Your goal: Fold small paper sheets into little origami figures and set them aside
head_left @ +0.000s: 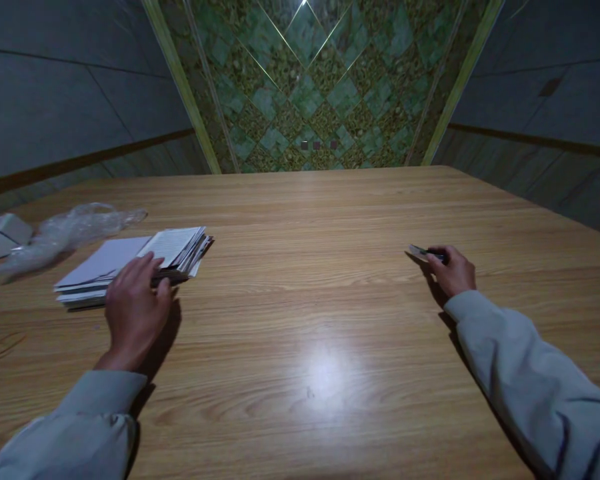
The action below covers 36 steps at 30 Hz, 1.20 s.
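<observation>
My left hand (137, 300) is over the near edge of a stack of papers (105, 261), its fingers curved and the thumb held apart from them. Whether the fingertips touch the sheets is hard to make out. The stack looks like two piles side by side, a plain pale one and a printed one (173, 245) with uneven edges. On the right, my right hand (455, 272) is closed around the dark handle of a small knife (418, 250). Its pale blade points left, just above the tabletop.
A crumpled clear plastic bag (80, 230) lies behind the papers, beside a white box (3, 235) at the left edge. A thin rubber band (3, 347) rests at the near left. The wooden table (305, 300) reaches toward a patterned tiled wall (310, 100).
</observation>
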Each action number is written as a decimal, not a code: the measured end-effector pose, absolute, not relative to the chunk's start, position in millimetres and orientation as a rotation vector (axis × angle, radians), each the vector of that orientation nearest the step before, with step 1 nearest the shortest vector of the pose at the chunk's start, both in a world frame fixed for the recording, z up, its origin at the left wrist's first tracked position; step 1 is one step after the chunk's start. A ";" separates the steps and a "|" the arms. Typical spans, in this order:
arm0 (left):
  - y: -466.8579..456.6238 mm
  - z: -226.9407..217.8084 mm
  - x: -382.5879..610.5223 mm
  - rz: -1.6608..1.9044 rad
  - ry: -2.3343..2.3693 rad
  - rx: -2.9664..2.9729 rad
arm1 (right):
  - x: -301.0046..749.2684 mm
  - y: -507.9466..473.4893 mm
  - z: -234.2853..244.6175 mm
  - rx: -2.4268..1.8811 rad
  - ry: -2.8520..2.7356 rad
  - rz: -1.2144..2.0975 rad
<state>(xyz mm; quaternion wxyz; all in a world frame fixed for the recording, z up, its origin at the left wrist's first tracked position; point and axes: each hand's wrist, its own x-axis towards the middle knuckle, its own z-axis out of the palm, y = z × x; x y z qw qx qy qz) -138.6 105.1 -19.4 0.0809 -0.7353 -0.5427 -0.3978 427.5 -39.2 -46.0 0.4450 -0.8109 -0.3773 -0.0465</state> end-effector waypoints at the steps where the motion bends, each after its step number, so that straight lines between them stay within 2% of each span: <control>1: 108.9 -17.5 -147.9 -1.123 -1.640 -2.190 | 441.0 -38.5 -45.5 -2.036 -0.887 -0.152; 10: 132.3 -8.2 -175.1 -0.751 -1.806 -2.305 | 516.6 -30.1 -56.0 -2.245 -0.667 -0.299; 24: 157.0 -1.0 -168.8 -0.556 -1.770 -2.465 | 525.9 -23.7 -58.9 -2.422 -0.639 -0.283; 36: 142.9 8.3 -166.9 -0.382 -1.802 -2.431 | 501.1 -25.1 -64.1 -2.396 -1.221 -0.585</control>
